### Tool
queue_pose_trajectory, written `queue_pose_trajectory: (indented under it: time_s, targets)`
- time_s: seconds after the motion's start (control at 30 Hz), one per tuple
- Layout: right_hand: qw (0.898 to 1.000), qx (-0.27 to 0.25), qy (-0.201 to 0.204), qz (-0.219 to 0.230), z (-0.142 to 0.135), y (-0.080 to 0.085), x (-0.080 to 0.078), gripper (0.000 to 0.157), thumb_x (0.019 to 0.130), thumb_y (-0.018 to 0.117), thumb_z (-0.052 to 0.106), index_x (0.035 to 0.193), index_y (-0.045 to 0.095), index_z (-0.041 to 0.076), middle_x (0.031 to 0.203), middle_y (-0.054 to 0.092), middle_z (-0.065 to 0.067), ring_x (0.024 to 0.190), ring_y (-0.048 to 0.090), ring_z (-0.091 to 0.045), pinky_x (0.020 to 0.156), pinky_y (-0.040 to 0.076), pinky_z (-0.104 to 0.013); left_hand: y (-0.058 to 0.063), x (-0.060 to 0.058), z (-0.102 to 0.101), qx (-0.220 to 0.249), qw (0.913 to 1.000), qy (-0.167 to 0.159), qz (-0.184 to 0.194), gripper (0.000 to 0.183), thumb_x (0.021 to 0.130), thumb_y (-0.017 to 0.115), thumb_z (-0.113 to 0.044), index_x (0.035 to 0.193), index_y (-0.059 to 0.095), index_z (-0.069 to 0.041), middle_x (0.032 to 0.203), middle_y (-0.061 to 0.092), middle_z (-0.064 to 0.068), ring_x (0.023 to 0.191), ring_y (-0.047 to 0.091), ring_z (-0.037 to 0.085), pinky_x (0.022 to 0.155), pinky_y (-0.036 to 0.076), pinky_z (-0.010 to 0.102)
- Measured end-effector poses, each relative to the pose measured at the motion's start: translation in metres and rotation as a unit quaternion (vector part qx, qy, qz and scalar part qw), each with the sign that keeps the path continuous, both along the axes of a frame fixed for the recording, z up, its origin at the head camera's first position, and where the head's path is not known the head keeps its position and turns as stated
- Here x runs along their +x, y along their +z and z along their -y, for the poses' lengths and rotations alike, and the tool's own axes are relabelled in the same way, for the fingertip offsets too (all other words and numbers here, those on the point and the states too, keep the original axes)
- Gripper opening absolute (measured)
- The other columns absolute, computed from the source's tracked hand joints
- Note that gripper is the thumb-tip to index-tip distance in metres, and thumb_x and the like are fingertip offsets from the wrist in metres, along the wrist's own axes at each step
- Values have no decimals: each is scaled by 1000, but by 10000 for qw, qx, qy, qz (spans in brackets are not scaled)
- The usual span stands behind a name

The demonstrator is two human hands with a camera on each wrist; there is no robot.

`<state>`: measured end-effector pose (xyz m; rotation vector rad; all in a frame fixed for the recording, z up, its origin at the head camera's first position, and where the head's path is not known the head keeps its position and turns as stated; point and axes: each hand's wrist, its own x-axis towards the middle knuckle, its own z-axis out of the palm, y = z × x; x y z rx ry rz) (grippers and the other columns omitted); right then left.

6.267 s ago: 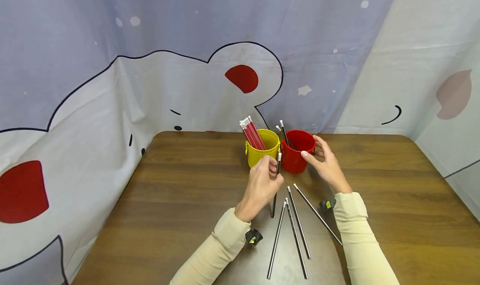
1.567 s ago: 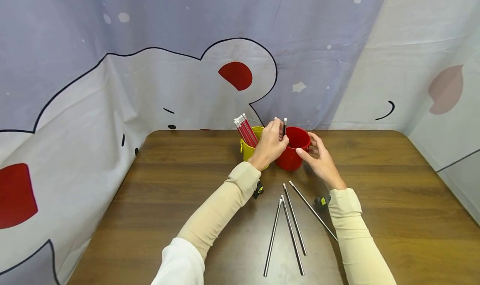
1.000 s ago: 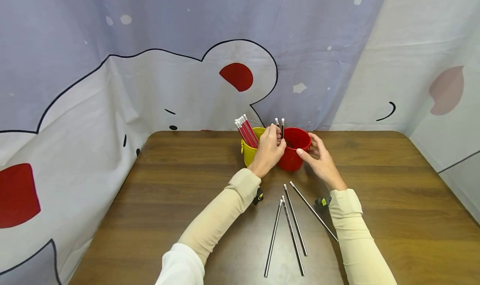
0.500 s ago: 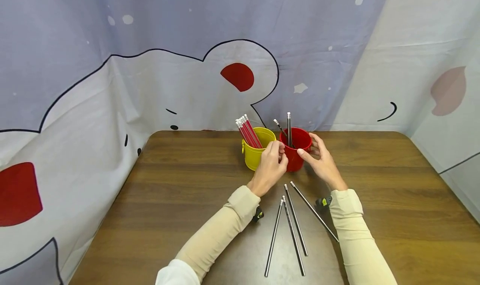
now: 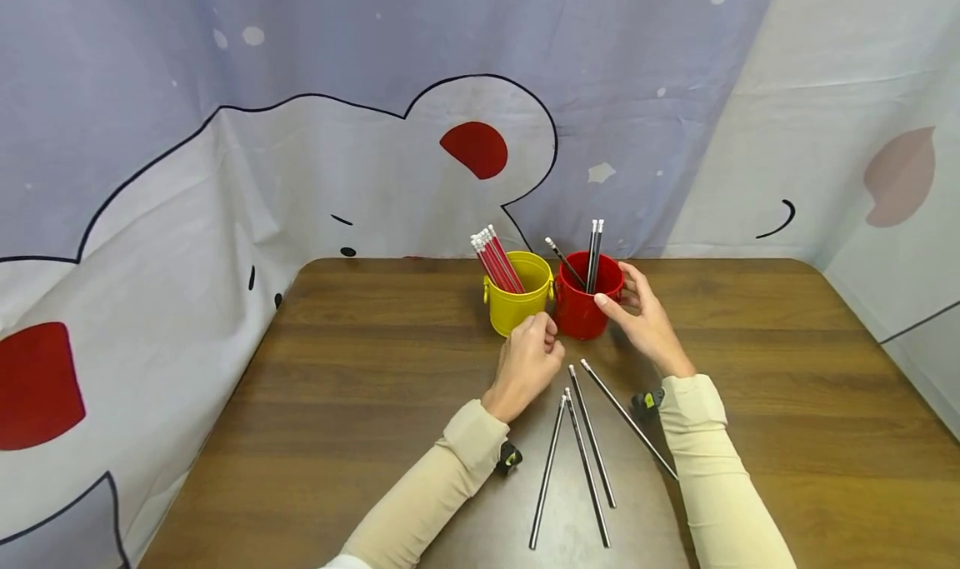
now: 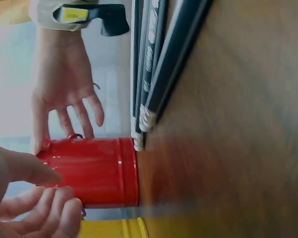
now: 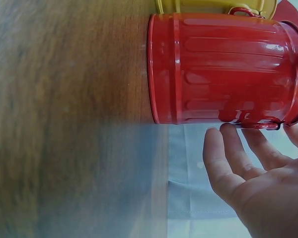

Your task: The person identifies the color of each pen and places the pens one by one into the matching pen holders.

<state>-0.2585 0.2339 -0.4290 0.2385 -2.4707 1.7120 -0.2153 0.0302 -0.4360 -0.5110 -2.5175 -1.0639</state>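
Note:
A red bucket (image 5: 582,315) stands on the table holding three dark pencils (image 5: 592,257), two upright and one leaning left. My right hand (image 5: 648,323) steadies it, thumb at the near rim and fingers against the right side by the small handle (image 7: 260,126). My left hand (image 5: 527,362) hovers in front of the buckets, fingers loosely curled around nothing; in the left wrist view its thumb (image 6: 32,167) is apart from the fingers. Several dark pencils (image 5: 587,467) lie on the tabletop just right of it, eraser ends away from me.
Left of the red bucket is a yellow bucket (image 5: 516,308) with a bunch of red pencils (image 5: 497,261) leaning to its left. The wooden table (image 5: 360,369) ends at a printed curtain (image 5: 360,161) behind the buckets.
My left hand has put a dark pencil into the red bucket, let go and drawn back toward me. Two pencils there now stand farther right. My right hand has stayed at the bucket.

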Motion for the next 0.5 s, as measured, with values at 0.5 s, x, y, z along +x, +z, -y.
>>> queue_pose_trajectory:
  time_s: [0.5]
  targets:
    - [10000, 60, -69, 26, -3, -9, -7, 67, 85, 64, 37, 141, 28, 30, 132, 45, -8, 110, 47, -27, 86, 41, -40, 11, 34, 3, -1720, 9549, -199, 2413, 31, 71, 76, -26, 59, 51, -12, 53, 41, -3, 47, 43, 14, 43, 34, 28]
